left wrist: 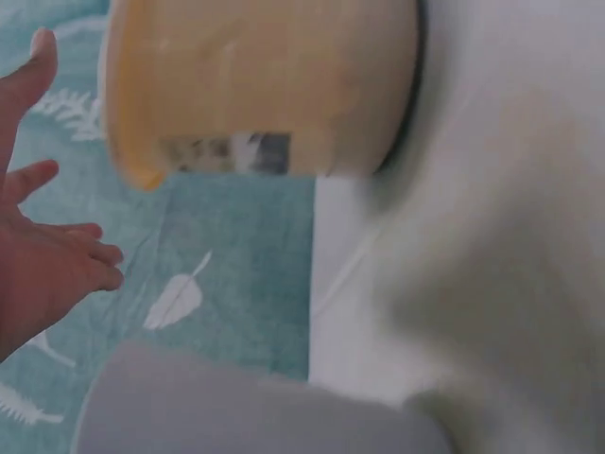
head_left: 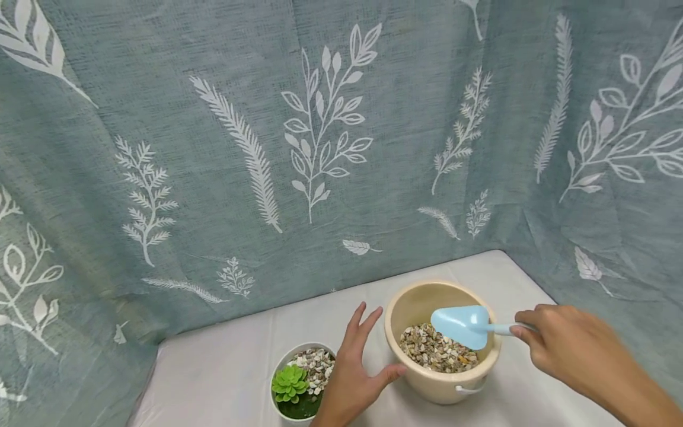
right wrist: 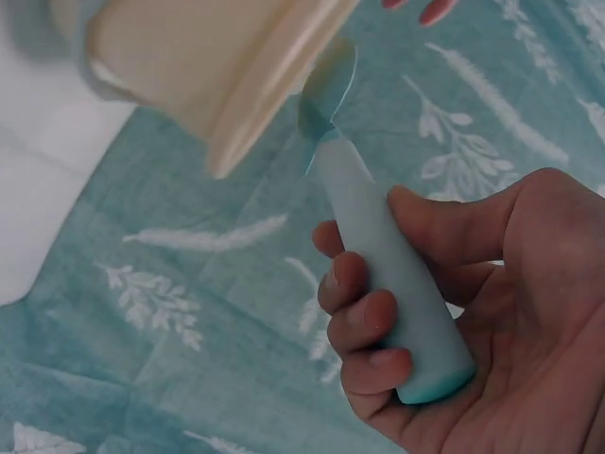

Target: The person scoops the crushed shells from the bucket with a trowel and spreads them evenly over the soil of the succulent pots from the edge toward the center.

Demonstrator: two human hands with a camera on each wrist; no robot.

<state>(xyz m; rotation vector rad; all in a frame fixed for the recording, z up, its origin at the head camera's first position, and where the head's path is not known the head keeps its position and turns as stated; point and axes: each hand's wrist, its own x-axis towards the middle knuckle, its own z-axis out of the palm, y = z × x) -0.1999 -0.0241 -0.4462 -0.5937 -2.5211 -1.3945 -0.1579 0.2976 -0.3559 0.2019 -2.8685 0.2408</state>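
My right hand [head_left: 573, 341] grips the grey handle of a light blue trowel [head_left: 460, 326]; in the right wrist view the fingers curl round that handle [right wrist: 392, 274]. The trowel's blade is over the mouth of a cream bucket [head_left: 427, 388], which holds brown and white gravel [head_left: 434, 351]. To the left of the bucket is my left hand [head_left: 352, 370], its fingers spread and holding nothing. Its thumb tip overlaps the bucket's edge in the head view; I cannot tell whether they touch. The left wrist view shows the fingers apart from the bucket [left wrist: 274, 76].
A small white pot [head_left: 274, 398] stands left of the bucket, partly behind my left hand. It holds a green succulent [head_left: 290, 384], pale pebbles [head_left: 315, 363] and a dark green surface. A white cloth [head_left: 213, 379] covers the table, and a leaf-patterned green curtain [head_left: 341, 249] hangs behind.
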